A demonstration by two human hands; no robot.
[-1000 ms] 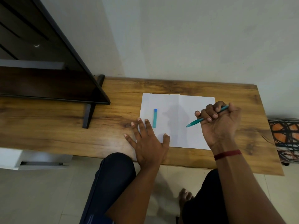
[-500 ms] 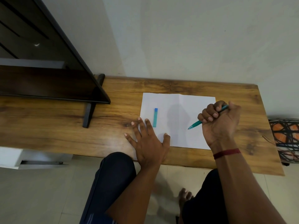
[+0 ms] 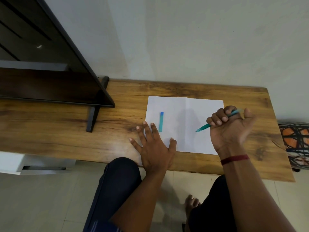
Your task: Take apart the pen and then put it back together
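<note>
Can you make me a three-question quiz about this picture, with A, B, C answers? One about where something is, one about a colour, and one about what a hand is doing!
1. Where is the pen cap?
A. on the white paper
B. on the floor
C. in the left hand

2. What colour is the pen?
A. red
B. teal
C. black

3. What is the right hand doing?
A. lying flat
B. gripping the pen
C. pointing at the wall

Answers:
1 A, the cap lies alone on the sheet.
2 B, its barrel shows teal below the fist.
3 B, the fingers curl around the barrel, while the left hand lies flat on the table.
</note>
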